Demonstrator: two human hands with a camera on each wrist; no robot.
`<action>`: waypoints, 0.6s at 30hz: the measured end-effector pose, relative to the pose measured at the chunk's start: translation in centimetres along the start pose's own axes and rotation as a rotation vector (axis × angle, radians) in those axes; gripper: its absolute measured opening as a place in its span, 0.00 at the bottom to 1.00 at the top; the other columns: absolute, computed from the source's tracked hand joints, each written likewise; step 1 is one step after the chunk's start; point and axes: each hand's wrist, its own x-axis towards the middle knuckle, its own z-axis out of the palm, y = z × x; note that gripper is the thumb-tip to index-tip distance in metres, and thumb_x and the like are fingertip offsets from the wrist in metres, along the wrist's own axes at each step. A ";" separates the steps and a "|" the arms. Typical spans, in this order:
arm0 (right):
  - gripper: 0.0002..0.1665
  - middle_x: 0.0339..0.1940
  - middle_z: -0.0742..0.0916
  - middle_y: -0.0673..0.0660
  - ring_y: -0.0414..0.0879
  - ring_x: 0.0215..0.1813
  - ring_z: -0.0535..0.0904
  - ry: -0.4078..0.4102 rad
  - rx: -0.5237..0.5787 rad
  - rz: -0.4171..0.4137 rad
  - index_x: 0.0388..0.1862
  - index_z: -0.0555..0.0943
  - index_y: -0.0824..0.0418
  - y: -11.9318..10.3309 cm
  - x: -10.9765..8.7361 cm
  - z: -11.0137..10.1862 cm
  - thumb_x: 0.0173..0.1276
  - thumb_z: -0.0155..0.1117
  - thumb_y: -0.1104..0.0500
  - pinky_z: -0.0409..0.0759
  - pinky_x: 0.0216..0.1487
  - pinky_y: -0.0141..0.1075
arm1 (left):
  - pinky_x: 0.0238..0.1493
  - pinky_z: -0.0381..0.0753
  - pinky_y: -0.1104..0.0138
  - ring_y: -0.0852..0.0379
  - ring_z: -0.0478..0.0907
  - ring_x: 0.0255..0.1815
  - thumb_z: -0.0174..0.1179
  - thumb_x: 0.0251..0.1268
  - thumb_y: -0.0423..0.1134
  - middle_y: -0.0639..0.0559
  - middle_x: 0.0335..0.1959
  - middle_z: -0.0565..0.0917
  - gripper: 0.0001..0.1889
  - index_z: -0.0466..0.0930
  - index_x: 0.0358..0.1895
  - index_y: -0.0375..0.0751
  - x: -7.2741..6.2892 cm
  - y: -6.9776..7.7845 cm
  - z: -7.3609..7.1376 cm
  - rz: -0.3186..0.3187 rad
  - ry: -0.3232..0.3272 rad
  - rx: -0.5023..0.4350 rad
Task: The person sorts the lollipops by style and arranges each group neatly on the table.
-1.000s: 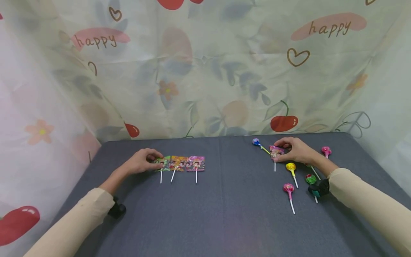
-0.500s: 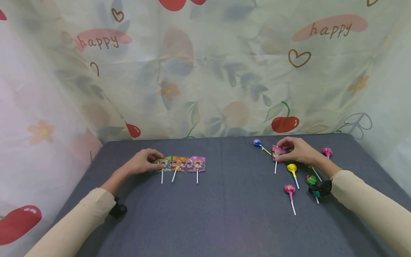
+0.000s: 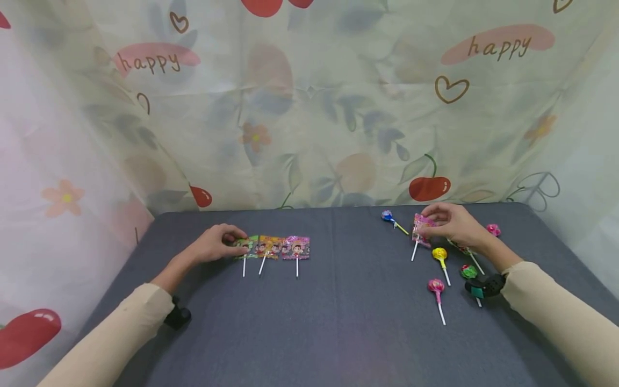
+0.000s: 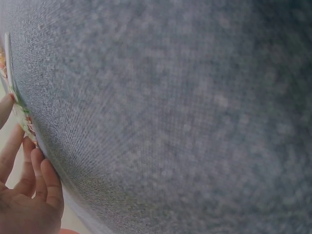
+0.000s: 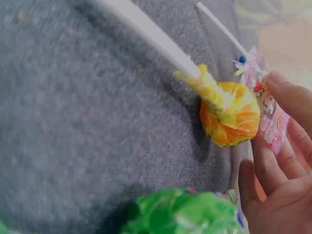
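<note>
Row of three flat lollipops point(image 3: 270, 245), apparently placed | left hand point(image 3: 216, 245) pinches its green lollipop point(image 3: 251, 245) | right hand point(image 3: 454, 228) grips a pink lollipop point(image 3: 422, 222) at right, not yet aligned | round lollipops point(image 3: 439, 253) lie nearby

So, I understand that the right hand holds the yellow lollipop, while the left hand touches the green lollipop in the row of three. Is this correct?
Not quite: the right hand holds a pink lollipop, not the yellow lollipop, as the head view shows. The left hand does touch the green lollipop in the row of three.
</note>
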 end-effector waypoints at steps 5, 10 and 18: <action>0.28 0.56 0.83 0.69 0.48 0.49 0.81 0.037 0.028 0.008 0.61 0.77 0.68 -0.1 -0.3 0.2 0.70 0.73 0.55 0.81 0.47 0.34 | 0.55 0.76 0.45 0.39 0.78 0.56 0.70 0.67 0.44 0.40 0.53 0.81 0.21 0.83 0.56 0.34 0.1 0.0 -0.1 -0.002 0.007 0.001; 0.29 0.55 0.84 0.69 0.46 0.45 0.84 0.058 0.143 0.026 0.64 0.74 0.69 -0.2 -0.6 0.3 0.71 0.71 0.57 0.84 0.45 0.41 | 0.55 0.75 0.45 0.38 0.78 0.57 0.71 0.67 0.44 0.39 0.53 0.80 0.21 0.83 0.57 0.34 0.1 0.0 -0.1 -0.013 0.006 -0.006; 0.26 0.45 0.89 0.56 0.47 0.44 0.87 0.079 0.262 -0.015 0.64 0.74 0.69 -1.2 -0.6 0.3 0.71 0.70 0.61 0.84 0.44 0.41 | 0.56 0.74 0.44 0.38 0.78 0.57 0.71 0.66 0.46 0.40 0.53 0.81 0.22 0.84 0.57 0.35 0.1 -0.1 0.1 -0.018 0.002 -0.019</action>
